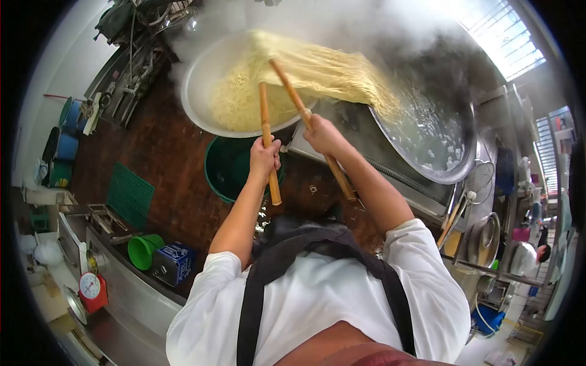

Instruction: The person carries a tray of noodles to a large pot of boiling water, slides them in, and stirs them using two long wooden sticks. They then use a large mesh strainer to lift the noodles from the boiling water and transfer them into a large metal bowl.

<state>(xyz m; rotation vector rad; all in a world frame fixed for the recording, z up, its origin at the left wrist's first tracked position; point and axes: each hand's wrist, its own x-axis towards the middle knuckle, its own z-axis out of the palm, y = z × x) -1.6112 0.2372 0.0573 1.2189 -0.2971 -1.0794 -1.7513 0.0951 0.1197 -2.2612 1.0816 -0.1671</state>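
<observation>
My left hand (264, 157) is wrapped round a long wooden stick (265, 116), and my right hand (323, 135) grips a second wooden stick (289, 87). Both sticks slant up and away from me. Over their far ends hangs a wide sheet of yellow noodles (332, 70), stretching from above the white basin (194, 100) across to the edge of the large metal wok (448, 175). More noodles (235, 100) lie inside the basin. Water bubbles in the wok, and steam hides its far side. Where the stick tips meet the noodles is partly covered.
A dark green tub (213, 165) stands below the basin. Wire strainers (482, 177) and a metal bowl (485, 241) sit to the right of the wok. On the left are a green mat (130, 194), a bright green bucket (140, 253) and a red scale (93, 290). Another person (526, 257) appears far right.
</observation>
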